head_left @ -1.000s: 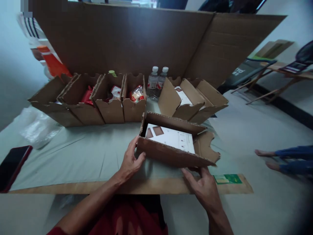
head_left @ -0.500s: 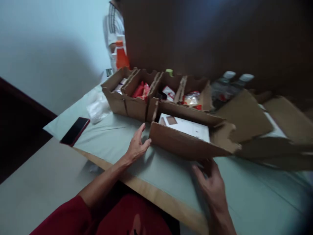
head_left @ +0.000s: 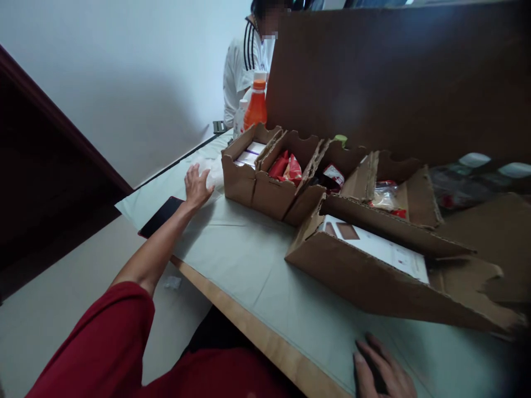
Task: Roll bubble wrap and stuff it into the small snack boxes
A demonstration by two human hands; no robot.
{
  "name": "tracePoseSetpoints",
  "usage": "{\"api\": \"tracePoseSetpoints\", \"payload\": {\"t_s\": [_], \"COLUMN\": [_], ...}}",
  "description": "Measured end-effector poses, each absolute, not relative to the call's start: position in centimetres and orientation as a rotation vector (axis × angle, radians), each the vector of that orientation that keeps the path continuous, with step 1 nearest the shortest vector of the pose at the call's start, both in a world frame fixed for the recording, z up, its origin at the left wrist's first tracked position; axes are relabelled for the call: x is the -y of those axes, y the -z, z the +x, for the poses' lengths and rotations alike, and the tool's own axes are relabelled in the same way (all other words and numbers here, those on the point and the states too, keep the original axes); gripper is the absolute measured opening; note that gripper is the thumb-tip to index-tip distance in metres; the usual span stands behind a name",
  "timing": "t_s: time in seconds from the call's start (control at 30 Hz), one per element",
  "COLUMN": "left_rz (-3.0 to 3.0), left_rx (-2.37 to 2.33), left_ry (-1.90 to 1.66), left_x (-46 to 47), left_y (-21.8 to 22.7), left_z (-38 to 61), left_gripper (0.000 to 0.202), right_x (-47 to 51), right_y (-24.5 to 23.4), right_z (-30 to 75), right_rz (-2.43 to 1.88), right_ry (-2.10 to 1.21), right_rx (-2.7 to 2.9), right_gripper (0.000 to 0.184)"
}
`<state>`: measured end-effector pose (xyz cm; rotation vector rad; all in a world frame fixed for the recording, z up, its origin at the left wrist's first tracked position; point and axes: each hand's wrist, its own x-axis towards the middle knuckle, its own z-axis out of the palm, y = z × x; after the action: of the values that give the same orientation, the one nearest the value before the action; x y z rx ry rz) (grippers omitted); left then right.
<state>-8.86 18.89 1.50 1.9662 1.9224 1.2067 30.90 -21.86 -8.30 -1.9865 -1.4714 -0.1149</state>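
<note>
My left hand [head_left: 196, 186] stretches out to the far left of the table, fingers spread, touching a clear plastic bag [head_left: 213, 172] next to a dark phone [head_left: 160, 216]. My right hand [head_left: 384, 370] lies flat on the pale cloth at the table's near edge, fingers extended, holding nothing. Between the hands sits an open cardboard box [head_left: 373, 276] with a white printed card [head_left: 375, 247] inside; neither hand touches it.
A row of open cardboard boxes [head_left: 274, 182] holds red packets and snacks. Behind them stands a tall cardboard sheet [head_left: 394, 77]. An orange-drink bottle [head_left: 256, 102] and a person in a white striped top [head_left: 243, 66] are at the far end. Blurred water bottles [head_left: 477, 177] sit right.
The view has swung left. My left hand let go of the box's corner and reached out to the plastic bag by the phone. My right hand came off the box and lies on the cloth.
</note>
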Motion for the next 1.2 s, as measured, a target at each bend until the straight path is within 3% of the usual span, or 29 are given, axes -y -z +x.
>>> {"api": "tracePoseSetpoints", "payload": {"t_s": [0.1,0.17,0.27,0.4,0.53,0.6,0.67,0.8,0.9,1.03,1.2], "left_rz": [1.895,1.780,1.279,1.090,0.961,0.920,0.906,0.964,1.027,1.307,1.884], "left_rx": [-1.917,-1.862,-1.390,-1.149,-1.028,-0.987,-0.966,-0.947,-0.915,-1.024,-1.020], "left_ry": [-1.295,-1.450,-1.708,-1.444,-1.126,-1.006,-0.936,-0.838,-0.726,-0.660,-0.794], "left_x": [-19.5,-17.5,-11.2,-1.0,6.0,8.0,9.0,9.0,7.5,4.7,4.4], "left_y": [-3.2,-4.5,-5.5,-4.0,-1.6,-0.7,-0.2,-0.2,-0.6,-1.2,-2.5], "left_z": [-8.4,-9.0,-9.9,-7.4,-1.7,0.6,1.9,2.1,1.6,1.2,2.4], "left_gripper": [0.008,0.005,0.012,0.027,0.031,0.034,0.038,0.041,0.039,0.027,0.043], "right_x": [22.0,22.0,21.7,20.6,19.3,18.7,18.4,19.3,20.8,22.3,21.3], "right_y": [8.2,7.9,7.1,5.1,2.9,2.2,1.8,1.1,0.0,-1.5,-1.9], "right_z": [31.3,31.2,30.0,26.0,21.7,20.6,20.5,21.3,21.9,22.6,22.9], "right_rz": [-1.950,-1.955,-1.943,-1.822,-1.426,-1.249,-1.266,-1.406,-1.290,-1.090,-0.974], "right_ry": [0.132,0.128,0.101,-0.273,-1.075,-1.217,-1.208,-1.180,-1.219,-1.230,-1.116], "right_rx": [1.504,1.505,1.426,1.269,0.965,0.826,0.742,0.629,0.405,0.089,0.006], "right_gripper": [0.037,0.036,0.031,0.030,0.065,0.079,0.072,0.041,0.042,0.061,0.034]}}
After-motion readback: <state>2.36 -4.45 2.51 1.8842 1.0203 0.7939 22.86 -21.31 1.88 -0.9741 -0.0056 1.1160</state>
